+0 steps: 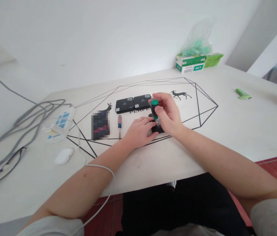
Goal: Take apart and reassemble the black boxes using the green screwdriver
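My right hand (166, 114) is closed round a screwdriver with a green and black handle (154, 108), held upright with its tip down on a small black box (157, 128). My left hand (139, 131) rests on the table with its fingers pressed against the left side of that box. Two more flat black boxes (125, 105) (142, 101) lie side by side just beyond my hands. A second screwdriver with a red and blue handle (120, 124) lies on the table left of my left hand.
The white table (227, 131) bears a black line drawing. On the left lie a blurred dark item (100, 125), a power strip (61, 124) with grey cables, a white earbud case (64, 156) and glasses (3, 170). Green boxes (193, 62) stand at the back; a green object (243, 94) lies at the right.
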`<state>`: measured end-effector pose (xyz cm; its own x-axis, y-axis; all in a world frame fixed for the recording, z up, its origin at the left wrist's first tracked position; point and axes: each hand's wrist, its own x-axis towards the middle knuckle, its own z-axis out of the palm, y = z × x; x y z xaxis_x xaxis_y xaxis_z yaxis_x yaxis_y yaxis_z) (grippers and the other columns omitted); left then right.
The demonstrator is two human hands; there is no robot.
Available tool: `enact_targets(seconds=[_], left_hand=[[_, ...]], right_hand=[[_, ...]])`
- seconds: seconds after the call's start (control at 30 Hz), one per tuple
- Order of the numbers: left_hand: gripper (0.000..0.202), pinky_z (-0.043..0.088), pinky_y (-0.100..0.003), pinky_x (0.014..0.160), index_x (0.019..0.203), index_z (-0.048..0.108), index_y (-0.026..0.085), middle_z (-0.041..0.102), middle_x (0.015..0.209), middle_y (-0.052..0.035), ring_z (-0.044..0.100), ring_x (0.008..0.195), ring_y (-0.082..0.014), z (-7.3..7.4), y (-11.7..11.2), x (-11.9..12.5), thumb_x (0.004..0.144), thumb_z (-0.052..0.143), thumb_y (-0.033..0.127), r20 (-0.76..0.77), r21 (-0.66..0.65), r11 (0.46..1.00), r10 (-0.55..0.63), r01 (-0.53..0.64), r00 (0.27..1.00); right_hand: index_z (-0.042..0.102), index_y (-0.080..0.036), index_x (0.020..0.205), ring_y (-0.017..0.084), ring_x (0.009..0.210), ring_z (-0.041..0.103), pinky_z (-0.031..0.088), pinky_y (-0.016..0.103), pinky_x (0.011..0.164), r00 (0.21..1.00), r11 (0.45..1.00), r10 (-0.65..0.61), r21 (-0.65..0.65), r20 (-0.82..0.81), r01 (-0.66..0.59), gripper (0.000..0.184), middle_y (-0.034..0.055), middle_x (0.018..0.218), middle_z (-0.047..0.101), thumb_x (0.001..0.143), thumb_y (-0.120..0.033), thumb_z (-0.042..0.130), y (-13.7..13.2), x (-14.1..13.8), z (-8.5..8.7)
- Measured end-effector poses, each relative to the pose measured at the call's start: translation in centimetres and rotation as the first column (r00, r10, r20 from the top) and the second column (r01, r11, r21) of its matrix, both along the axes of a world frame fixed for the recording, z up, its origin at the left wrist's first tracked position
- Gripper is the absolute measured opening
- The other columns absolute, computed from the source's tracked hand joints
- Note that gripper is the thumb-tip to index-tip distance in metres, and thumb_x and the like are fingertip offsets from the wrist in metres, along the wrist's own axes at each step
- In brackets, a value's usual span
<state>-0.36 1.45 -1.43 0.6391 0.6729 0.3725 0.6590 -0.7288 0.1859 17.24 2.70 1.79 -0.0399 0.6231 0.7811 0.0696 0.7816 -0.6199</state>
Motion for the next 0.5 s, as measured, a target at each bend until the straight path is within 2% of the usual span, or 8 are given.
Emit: enact_targets(seconds=[0.07,0.13,0.23,0.33,0.4,0.5], left_hand=[[0.03,0.054,-0.053,0.101,0.117,0.074,0.018,0.072,0.129,-0.0145,0.066,0.12,-0.0342,0.1,0.0,0.1,0.096,0.068,0.04,-0.017,0.014,1.0,0.014,-0.014,1.0],[0.029,0.054,-0.052,0.1,0.116,0.075,0.019,0.072,0.129,-0.0138,0.067,0.119,-0.0341,0.2,0.0,0.2,0.095,0.069,0.039,-0.022,0.021,0.999,0.028,-0.027,0.999],[0.031,0.055,-0.053,0.099,0.118,0.074,0.02,0.07,0.134,-0.0126,0.067,0.118,-0.0344,0.2,0.0,0.3,0.094,0.069,0.038,-0.021,0.015,0.999,0.044,-0.043,0.999],[0.032,0.054,-0.054,0.101,0.12,0.074,0.02,0.069,0.134,-0.0134,0.066,0.119,-0.0348,0.0,0.1,0.0,0.094,0.069,0.039,0.003,-0.006,1.0,0.028,-0.028,1.0],[0.033,0.053,-0.054,0.106,0.123,0.073,0.02,0.068,0.136,-0.0144,0.064,0.123,-0.034,-0.1,0.3,-0.2,0.096,0.068,0.039,0.054,-0.03,0.999,-0.015,0.016,0.998],[0.036,0.048,-0.055,0.116,0.129,0.07,0.02,0.065,0.142,-0.0153,0.058,0.136,-0.0335,-0.5,0.6,-0.6,0.097,0.068,0.038,0.122,-0.043,0.995,-0.085,0.091,0.989]], right_hand=[[0.062,-0.028,0.126,0.024,0.113,0.069,0.06,0.048,0.096,1.0,0.999,0.024,-0.028,0.016,-0.023,0.029,0.0073,0.119,0.07,0.104,-0.029,0.044,0.1,0.0,0.0],[0.065,-0.027,0.124,0.025,0.113,0.068,0.061,0.048,0.096,0.999,1.0,0.002,-0.027,0.043,-0.001,0.029,0.0085,0.122,0.07,0.105,-0.032,0.044,0.3,0.0,0.1],[0.067,-0.027,0.124,0.025,0.108,0.065,0.062,0.045,0.088,0.993,0.997,-0.074,0.012,0.096,0.073,0.029,0.0092,0.12,0.066,0.098,-0.038,0.062,1.0,0.0,0.1],[0.066,-0.029,0.125,0.022,0.093,0.061,0.061,0.043,0.082,0.982,0.992,-0.123,0.014,0.14,0.122,0.036,0.0069,0.113,0.062,0.09,-0.035,0.073,1.5,0.0,-0.1],[0.062,-0.029,0.129,0.021,0.089,0.061,0.061,0.044,0.082,0.984,0.993,-0.115,-0.003,0.137,0.116,0.04,0.0061,0.113,0.063,0.09,-0.031,0.071,1.6,0.1,-0.3],[0.053,-0.029,0.137,0.022,0.096,0.066,0.062,0.046,0.088,0.996,0.998,-0.038,-0.046,0.087,0.042,0.045,0.0063,0.116,0.065,0.093,-0.027,0.062,1.3,0.5,-0.5]])
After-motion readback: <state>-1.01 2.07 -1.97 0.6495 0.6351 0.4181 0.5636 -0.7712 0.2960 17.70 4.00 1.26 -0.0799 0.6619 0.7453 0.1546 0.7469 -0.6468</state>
